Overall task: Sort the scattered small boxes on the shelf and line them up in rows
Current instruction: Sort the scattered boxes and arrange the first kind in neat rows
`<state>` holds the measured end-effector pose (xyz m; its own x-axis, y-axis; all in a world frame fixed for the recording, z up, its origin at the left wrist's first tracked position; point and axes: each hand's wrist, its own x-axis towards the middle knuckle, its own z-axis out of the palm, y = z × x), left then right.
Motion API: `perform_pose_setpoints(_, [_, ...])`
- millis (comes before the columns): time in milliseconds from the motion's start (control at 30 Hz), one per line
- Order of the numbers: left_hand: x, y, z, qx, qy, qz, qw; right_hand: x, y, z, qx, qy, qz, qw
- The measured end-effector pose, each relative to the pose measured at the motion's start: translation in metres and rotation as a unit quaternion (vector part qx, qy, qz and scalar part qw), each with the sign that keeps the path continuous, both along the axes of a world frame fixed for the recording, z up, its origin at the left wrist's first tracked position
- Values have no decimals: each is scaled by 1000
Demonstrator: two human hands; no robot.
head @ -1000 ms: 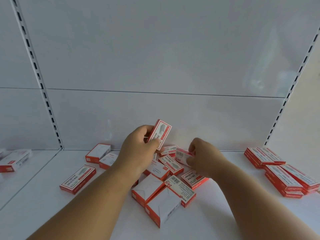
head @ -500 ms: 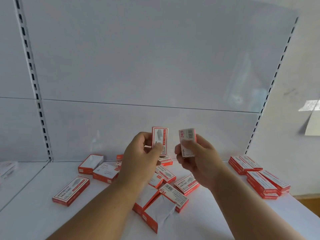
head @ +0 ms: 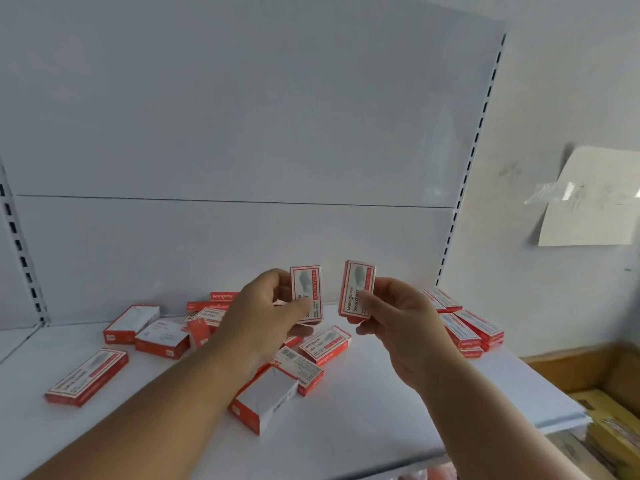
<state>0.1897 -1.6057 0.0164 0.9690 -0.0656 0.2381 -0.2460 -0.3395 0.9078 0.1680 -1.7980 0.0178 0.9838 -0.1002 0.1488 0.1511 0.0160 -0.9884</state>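
up above the shelf, each hand's fingers pinch one upright box: left hand, right hand.

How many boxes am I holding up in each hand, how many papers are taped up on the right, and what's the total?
Left-hand box, gripped by the left hand: 1
Right-hand box, gripped by the right hand: 1
Taped paper sheet: 1
Total: 3
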Motion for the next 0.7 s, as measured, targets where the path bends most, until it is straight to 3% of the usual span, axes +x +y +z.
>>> perform_pose_setpoints(233, [-6,-89,16,5,-2,-12,1000,5,-127,13,-104,-68,-89,988])
perform_pose_setpoints(400, [26,-195,9,-37,42,22,998,56,-219,29,-224,-10,-94,970])
perform_pose_setpoints(700, [73,-261,1,131,79,148,977,127,-251,7,-340,103,22,934])
